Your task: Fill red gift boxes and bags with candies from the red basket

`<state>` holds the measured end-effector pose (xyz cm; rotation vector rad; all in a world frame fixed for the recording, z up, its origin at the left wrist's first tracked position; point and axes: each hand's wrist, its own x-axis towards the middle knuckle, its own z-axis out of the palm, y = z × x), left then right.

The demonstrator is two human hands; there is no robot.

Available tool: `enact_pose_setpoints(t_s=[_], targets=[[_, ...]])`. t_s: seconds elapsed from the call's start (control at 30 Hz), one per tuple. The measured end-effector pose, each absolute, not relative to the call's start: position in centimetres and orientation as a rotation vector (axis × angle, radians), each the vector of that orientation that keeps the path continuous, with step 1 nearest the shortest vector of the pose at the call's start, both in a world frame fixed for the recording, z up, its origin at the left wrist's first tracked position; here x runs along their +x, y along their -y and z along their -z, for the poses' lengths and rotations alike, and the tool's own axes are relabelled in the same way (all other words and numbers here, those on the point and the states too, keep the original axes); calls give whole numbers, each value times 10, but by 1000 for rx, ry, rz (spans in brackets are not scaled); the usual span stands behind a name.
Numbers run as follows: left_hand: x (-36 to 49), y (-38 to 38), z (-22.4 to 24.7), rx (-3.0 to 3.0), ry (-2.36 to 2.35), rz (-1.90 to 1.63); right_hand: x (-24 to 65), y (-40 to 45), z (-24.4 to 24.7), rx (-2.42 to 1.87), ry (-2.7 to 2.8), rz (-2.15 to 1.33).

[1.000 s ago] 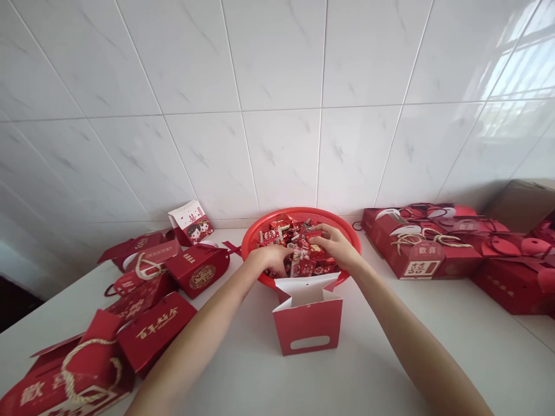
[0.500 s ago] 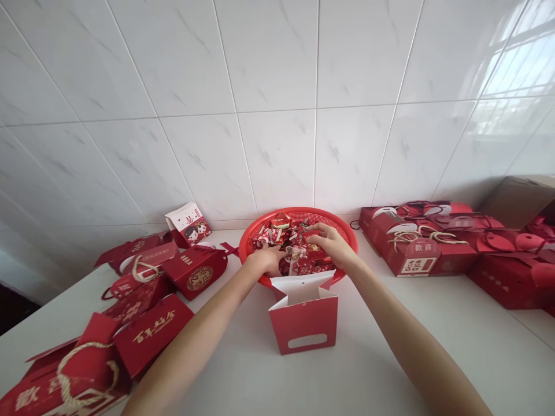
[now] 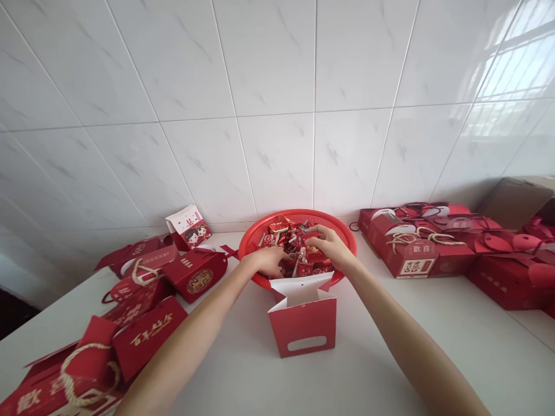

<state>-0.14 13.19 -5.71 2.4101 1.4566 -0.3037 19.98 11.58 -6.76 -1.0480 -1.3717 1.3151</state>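
A red plastic basket holds a heap of wrapped candies in red, white and gold. My left hand reaches into its left side, fingers bent down among the candies; what they hold, if anything, is hidden. Over the right side, my right hand pinches a small red candy between thumb and fingers. In front of the basket a red gift box stands upright with its white-lined top open and an oval cutout low on its front.
Several red gift boxes, some with rope handles, lie along the left of the white table. A small white-topped box stands behind them. More red boxes and a cardboard box are at the right. A tiled wall rises behind.
My left hand has shifted slightly among the candies, and those between my hands lie differently. My right hand stays over the basket's right side. The view has moved a little.
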Motion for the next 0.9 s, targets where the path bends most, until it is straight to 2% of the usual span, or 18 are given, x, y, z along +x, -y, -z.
enact_pose_setpoints(t_s=[0.57,0.7,0.9], targets=[[0,-130,54,2079,-1501,204,199,-115,65,-1026,1332,-1334],[-5,-129,54,1982,-1452,-70,200,-118,65,-962,1238,-1345],[-8,-132,53,1735,-1354,-824,202,-123,70,-883,1091,-1395]])
